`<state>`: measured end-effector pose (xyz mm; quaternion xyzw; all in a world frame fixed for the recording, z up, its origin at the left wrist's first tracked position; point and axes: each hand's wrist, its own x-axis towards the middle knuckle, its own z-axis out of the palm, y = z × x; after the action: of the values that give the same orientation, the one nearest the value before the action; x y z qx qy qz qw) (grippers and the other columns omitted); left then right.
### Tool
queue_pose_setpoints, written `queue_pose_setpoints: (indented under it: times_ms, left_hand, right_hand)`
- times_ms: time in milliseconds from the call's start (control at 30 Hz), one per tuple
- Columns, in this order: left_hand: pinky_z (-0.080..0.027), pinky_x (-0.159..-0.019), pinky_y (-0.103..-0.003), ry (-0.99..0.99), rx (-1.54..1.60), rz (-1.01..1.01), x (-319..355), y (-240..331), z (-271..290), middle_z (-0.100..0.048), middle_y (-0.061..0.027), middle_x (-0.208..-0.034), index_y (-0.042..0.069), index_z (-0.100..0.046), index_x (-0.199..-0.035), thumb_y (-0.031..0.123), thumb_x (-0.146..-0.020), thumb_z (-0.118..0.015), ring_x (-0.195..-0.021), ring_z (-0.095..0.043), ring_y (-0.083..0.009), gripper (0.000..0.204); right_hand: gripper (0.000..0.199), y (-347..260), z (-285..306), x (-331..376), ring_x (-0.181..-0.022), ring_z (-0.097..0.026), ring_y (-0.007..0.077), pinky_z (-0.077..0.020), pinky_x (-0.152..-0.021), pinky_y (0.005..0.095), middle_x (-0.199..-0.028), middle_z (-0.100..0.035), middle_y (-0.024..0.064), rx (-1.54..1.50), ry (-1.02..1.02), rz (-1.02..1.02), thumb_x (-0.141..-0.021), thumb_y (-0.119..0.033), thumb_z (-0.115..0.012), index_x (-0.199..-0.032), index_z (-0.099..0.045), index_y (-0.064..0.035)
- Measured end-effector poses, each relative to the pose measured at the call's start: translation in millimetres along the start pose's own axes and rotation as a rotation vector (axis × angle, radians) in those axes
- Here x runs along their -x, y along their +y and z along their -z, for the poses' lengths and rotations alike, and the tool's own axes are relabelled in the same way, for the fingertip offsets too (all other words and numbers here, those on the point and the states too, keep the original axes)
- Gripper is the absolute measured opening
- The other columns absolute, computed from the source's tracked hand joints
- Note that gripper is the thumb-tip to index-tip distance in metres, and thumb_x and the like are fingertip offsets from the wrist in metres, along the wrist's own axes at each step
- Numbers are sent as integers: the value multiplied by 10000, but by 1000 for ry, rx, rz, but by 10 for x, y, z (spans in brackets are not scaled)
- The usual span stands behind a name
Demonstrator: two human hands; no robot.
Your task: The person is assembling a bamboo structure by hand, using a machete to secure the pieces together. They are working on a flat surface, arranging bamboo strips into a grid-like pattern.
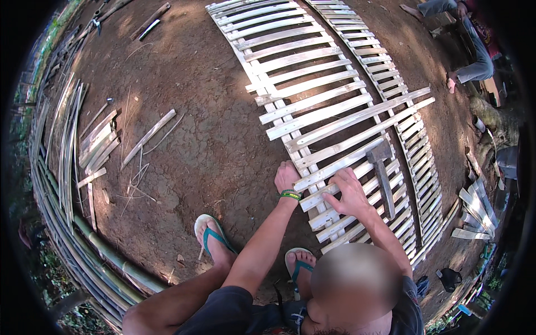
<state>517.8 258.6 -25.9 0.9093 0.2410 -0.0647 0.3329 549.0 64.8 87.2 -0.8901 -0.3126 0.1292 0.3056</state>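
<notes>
A long panel of pale bamboo slats (310, 92), set crosswise on side rails, lies on the ground before me. My right hand (350, 192) is closed over a slat (314, 200) near the panel's left edge, thumb apart from the fingers. Beside that same edge, my left hand (286, 175) is low with its fingers curled; what they hold, if anything, is hidden. To the right of my right hand, a hammer (384, 184) with a dark head rests across the slats. Two longer slats (363, 120) lie across the panel farther up, reaching past its right rail.
A second slatted panel (410, 131) runs along the right side. Split bamboo pieces (100, 142) and long bamboo poles (109, 254) lie at left. Another person's leg (474, 58) is at upper right. More flat offcuts (477, 209) are heaped at right.
</notes>
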Motion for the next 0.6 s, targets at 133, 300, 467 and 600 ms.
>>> queue_pose_setpoints:
  times_ms: [133,300,467,600]
  left_hand:
    - [-560,-786,-533,164,147,45,-342,-112,77,-699,-269,-896,-27,-692,-874,214,-818,-746,-870,-696,-460,253]
    - [-574,-769,-512,238,189,125,-785,-125,230,-715,-268,-834,-18,-716,-823,146,-820,-726,-829,-712,-459,164]
    - [-576,-764,-491,309,288,32,-1008,-254,283,-729,-239,-830,-28,-686,-878,184,-814,-762,-838,-730,-426,234]
    - [-581,-757,-476,163,248,152,-645,-139,249,-739,-216,-815,-14,-669,-928,244,-816,-799,-818,-741,-396,310]
  right_hand:
    - [362,14,-23,4,-988,-564,402,-473,-930,468,-975,-613,194,-5,9,15,-770,-242,-820,-948,-672,36]
    - [356,41,-30,32,-997,-572,401,-473,-948,466,-989,-623,195,6,28,4,-780,-248,-816,-942,-677,37]
    - [356,35,-64,-4,-1002,-578,402,-477,-952,467,-994,-631,198,1,22,3,-787,-251,-815,-941,-684,42]
    - [352,81,-103,2,-1005,-580,395,-484,-945,460,-993,-633,199,3,-1,-12,-792,-250,-814,-941,-687,43]
